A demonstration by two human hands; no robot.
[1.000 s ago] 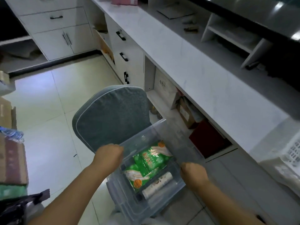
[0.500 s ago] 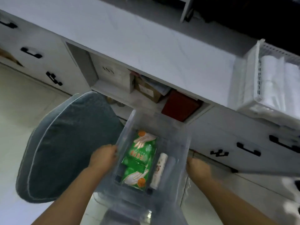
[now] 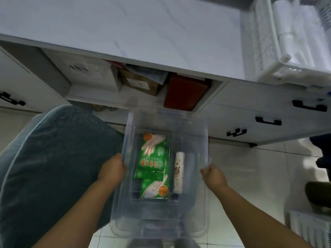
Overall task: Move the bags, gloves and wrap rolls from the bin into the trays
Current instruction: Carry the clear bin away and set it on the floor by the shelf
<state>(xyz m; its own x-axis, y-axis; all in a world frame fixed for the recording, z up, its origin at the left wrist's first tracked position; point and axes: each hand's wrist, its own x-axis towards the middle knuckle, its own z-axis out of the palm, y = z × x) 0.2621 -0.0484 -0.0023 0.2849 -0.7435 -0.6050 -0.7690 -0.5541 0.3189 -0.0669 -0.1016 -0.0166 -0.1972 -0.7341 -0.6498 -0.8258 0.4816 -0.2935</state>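
Both hands grip a clear plastic bin (image 3: 165, 122), held up in the lower centre of frame, w/ the floor showing under it. Left hand (image 3: 112, 170) is clamped on the bin's left rim, right hand (image 3: 214, 177) clamped on the right rim; hands apart, one per side.

Inside, on the bin floor: green glove packs (image 3: 153, 165) w/ white hand print, centre-left, one overlapping the other. Just beside them on the right lies a wrap roll (image 3: 179, 171), white w/ orange marks, lengthwise.

Upper right of frame: white slotted tray (image 3: 261, 38) on the pale countertop (image 3: 125, 27), holding white rolls (image 3: 290, 33). Lower right corner: edge of another white tray (image 3: 308, 228), contents can't tell.

Left of frame: grey-blue chair cushion (image 3: 53, 167), touching the left forearm. Under the counter, upper centre: open shelf w/ a cardboard box (image 3: 138, 84) and a red box (image 3: 184, 93) side by side.
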